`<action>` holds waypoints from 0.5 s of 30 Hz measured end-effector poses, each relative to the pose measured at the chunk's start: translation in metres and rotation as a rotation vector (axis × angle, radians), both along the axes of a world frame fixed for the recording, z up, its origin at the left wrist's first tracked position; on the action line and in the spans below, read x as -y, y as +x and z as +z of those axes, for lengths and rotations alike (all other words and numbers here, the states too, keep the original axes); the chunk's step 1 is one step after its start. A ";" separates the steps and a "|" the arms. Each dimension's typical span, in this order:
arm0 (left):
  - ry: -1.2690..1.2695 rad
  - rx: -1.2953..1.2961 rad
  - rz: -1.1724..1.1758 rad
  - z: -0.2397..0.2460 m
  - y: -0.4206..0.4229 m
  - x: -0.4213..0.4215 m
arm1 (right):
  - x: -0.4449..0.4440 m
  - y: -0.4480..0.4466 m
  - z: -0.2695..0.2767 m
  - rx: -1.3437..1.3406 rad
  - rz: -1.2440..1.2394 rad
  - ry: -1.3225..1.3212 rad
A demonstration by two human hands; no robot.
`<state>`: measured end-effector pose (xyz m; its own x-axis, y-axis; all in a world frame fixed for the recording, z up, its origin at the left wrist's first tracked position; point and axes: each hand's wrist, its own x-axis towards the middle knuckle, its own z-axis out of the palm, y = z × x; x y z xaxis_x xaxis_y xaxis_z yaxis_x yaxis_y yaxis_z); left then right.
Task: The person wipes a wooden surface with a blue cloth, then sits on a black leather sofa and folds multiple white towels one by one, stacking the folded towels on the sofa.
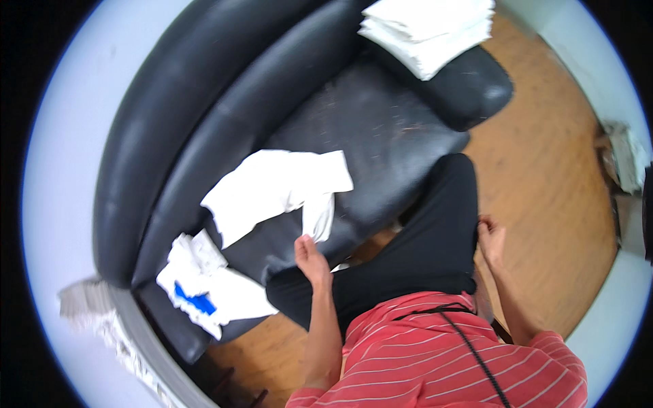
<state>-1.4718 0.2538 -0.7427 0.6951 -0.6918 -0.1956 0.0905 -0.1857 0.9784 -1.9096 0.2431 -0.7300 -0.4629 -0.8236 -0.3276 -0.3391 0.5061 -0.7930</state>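
A white cloth garment (275, 186) lies spread on the seat of a black leather sofa (357, 117). One narrow part of it, perhaps a sleeve, hangs towards me, and my left hand (311, 257) is at its end with fingers bent; whether they pinch the cloth is hard to tell. My right hand (491, 239) rests beside my right knee, fingers curled, with no object seen in it. Left of the garment lies a crumpled heap of white cloth (204, 280) with a blue patch. A stack of folded white cloths (428, 33) sits on the sofa's far arm.
The sofa's black backrest (204, 117) curves along the left. Wooden flooring (546, 153) shows at the right. A grey-white pile (86, 303) stands past the near sofa end, and another pale bundle (622, 158) is by the right wall. My black-trousered legs (423, 229) are against the sofa's front.
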 end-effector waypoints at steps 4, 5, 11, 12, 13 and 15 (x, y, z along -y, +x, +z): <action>-0.178 -0.053 -0.047 0.075 -0.010 0.018 | 0.077 0.069 0.049 -0.111 0.269 -0.509; -0.191 -0.028 -0.084 0.093 -0.015 0.020 | 0.091 0.091 0.060 -0.128 0.401 -0.552; -0.155 0.011 -0.382 0.161 -0.061 0.010 | 0.110 0.225 0.063 0.309 0.804 -0.191; -0.188 -0.014 -0.396 0.164 -0.062 0.006 | 0.112 0.237 0.054 0.364 0.731 -0.092; -0.213 -0.051 -0.420 0.165 -0.063 0.002 | 0.113 0.246 0.043 0.414 0.650 0.028; -0.194 -0.156 -0.306 0.161 -0.058 -0.006 | 0.112 0.255 0.025 0.479 0.551 0.180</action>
<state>-1.5302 0.2595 -0.5813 0.4236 -0.8968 -0.1280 0.2097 -0.0404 0.9769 -1.6544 0.1308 -0.7050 0.2275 -0.8098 -0.5408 -0.2191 0.4985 -0.8387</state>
